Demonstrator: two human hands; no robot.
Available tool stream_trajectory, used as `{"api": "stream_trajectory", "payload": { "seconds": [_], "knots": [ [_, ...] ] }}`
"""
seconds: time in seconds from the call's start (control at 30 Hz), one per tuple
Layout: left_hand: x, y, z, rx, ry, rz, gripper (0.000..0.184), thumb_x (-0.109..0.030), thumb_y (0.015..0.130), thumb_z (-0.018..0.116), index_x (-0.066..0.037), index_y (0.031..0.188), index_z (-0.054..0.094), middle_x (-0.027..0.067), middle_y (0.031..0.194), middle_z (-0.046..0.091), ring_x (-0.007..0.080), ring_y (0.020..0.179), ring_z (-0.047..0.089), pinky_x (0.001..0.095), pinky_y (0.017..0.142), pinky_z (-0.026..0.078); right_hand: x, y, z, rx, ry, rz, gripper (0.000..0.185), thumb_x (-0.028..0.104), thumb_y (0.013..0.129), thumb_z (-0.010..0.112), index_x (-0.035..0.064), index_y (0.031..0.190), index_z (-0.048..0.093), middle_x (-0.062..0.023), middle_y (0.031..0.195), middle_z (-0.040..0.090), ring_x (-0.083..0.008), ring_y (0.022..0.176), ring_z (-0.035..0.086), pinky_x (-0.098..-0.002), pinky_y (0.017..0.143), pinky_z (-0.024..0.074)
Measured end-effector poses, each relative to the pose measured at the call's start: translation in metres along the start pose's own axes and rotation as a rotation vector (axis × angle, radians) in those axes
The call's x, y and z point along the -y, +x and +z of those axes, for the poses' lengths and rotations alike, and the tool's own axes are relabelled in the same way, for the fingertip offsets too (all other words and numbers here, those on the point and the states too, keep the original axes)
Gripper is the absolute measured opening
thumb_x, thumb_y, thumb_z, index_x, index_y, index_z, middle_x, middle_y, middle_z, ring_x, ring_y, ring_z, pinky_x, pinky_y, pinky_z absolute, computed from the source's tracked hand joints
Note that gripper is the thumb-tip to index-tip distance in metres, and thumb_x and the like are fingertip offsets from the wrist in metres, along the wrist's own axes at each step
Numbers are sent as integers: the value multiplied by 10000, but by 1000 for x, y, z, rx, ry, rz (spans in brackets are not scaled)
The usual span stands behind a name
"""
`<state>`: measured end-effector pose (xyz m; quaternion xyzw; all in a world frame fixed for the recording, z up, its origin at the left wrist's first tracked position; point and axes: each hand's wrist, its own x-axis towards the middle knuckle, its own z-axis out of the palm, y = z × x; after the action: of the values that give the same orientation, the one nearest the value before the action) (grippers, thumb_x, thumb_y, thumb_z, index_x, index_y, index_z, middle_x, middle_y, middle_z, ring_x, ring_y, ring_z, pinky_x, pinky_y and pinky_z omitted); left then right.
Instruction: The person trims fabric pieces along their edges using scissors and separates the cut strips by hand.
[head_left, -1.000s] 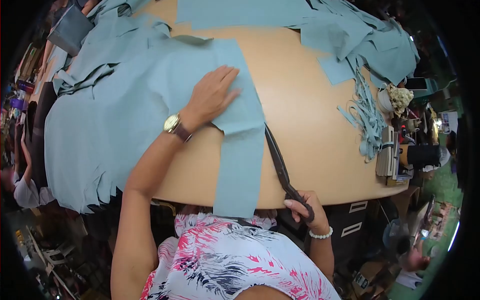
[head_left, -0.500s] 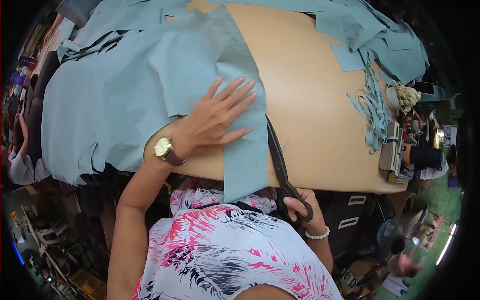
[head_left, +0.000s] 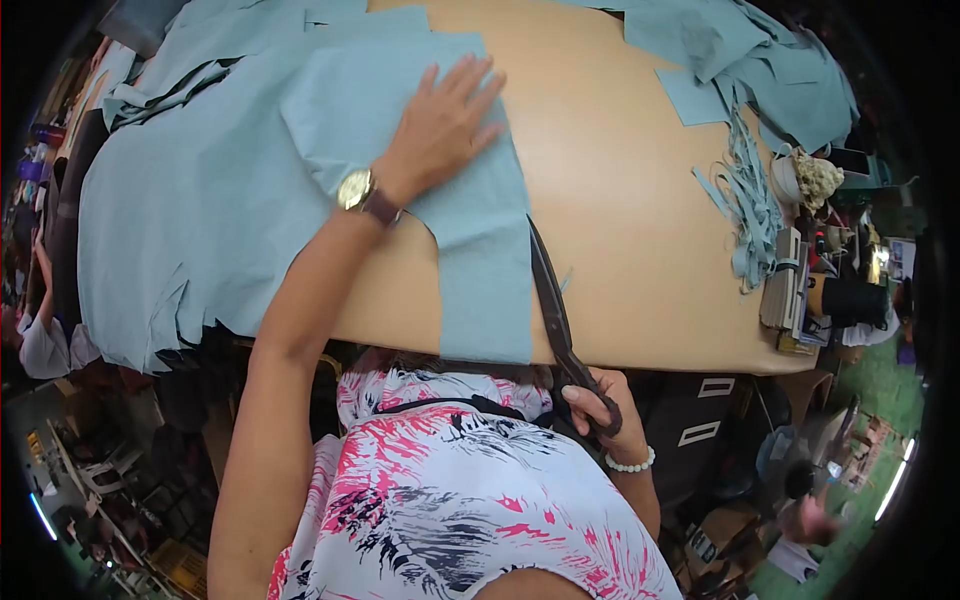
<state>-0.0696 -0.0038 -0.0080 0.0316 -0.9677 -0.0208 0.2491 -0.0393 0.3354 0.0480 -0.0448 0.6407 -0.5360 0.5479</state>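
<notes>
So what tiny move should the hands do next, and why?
Perhaps smooth the blue cloth with the left hand: that hand is spread over it, creases show near the watch, and the right hand holds scissors beside the cloth's edge.

We see the desk [head_left: 630, 250] brightly and evenly lit, with a soft, pale sheen to the right of the left hand [head_left: 440, 125], which is smeared by motion blur. The right hand [head_left: 597, 408] and its scissors [head_left: 551, 300] look crisper to us. Well outward from both hands, we find dim, bowed, smudgy edges sinking into black corners. A white light tube [head_left: 895, 480] glares far right of the right hand; a bluish light strip [head_left: 43, 517] glows far to its left.
</notes>
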Motion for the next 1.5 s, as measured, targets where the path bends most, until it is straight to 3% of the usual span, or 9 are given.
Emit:
{"api": "stream_trajectory", "payload": {
  "seconds": [0.07,0.13,0.23,0.33,0.43,0.73,1.13,1.23,1.5],
  "knots": [
    [-28,-25,-26,141,-349,31,581,-369,794,578,-78,1271,421,152,1342,369,298,1253,332,462,1028,248,-3,-1,-1,3,5,14,206,172,796,627,-2,710,556,31,526,468,-24,399,408,-171,387,293],
    [-54,-48,-58,247,-444,148,658,-424,762,597,-60,1276,409,149,1346,366,295,1250,339,452,1034,249,-7,-1,-3,4,8,28,203,170,793,630,-5,720,556,27,530,476,-26,401,417,-170,389,298],
    [-88,-81,-58,355,-460,60,585,-364,766,611,-40,1228,459,128,1318,413,274,1233,374,444,1008,295,-6,-1,4,-18,62,52,199,164,789,630,-10,733,549,13,531,490,-31,406,432,-167,394,304],
    [-100,-88,-42,254,-332,-10,442,-237,776,616,-45,1162,520,102,1278,465,242,1208,414,440,967,348,-16,-1,-3,46,72,28,254,214,768,652,-11,737,537,-5,533,499,-49,413,451,-178,398,319],
    [-100,-83,-44,228,-386,-45,341,-115,763,615,-51,1094,564,84,1226,516,223,1171,458,429,932,384,-19,-2,-3,50,109,8,410,370,709,684,-5,715,520,-26,528,476,-75,422,424,-201,405,321],
    [-103,-83,-55,147,-491,-64,281,-89,745,626,-63,1022,587,83,1168,555,227,1115,505,438,910,400,-16,8,1,86,23,-12,537,479,654,710,-14,736,513,-19,582,457,-111,507,469,-224,472,377],
    [-105,-90,-58,137,-529,-44,245,-92,747,621,-69,988,584,78,1154,560,229,1099,516,436,905,408,-12,17,16,20,-26,-18,530,475,667,692,-12,749,501,-29,593,464,-127,497,497,-233,464,390],
    [-105,-90,-59,143,-543,-38,249,-92,748,619,-70,994,584,79,1154,559,228,1102,515,431,906,409,-12,16,19,-4,25,-53,360,336,703,686,12,726,532,-18,546,510,-83,488,479,-201,464,355],
    [-106,-95,-59,138,-558,-46,265,-84,744,620,-71,1007,585,77,1163,556,226,1100,515,426,904,411,-15,14,24,-31,12,-47,367,345,706,688,15,717,529,-10,539,503,-67,482,454,-200,455,329]
  ]
}}
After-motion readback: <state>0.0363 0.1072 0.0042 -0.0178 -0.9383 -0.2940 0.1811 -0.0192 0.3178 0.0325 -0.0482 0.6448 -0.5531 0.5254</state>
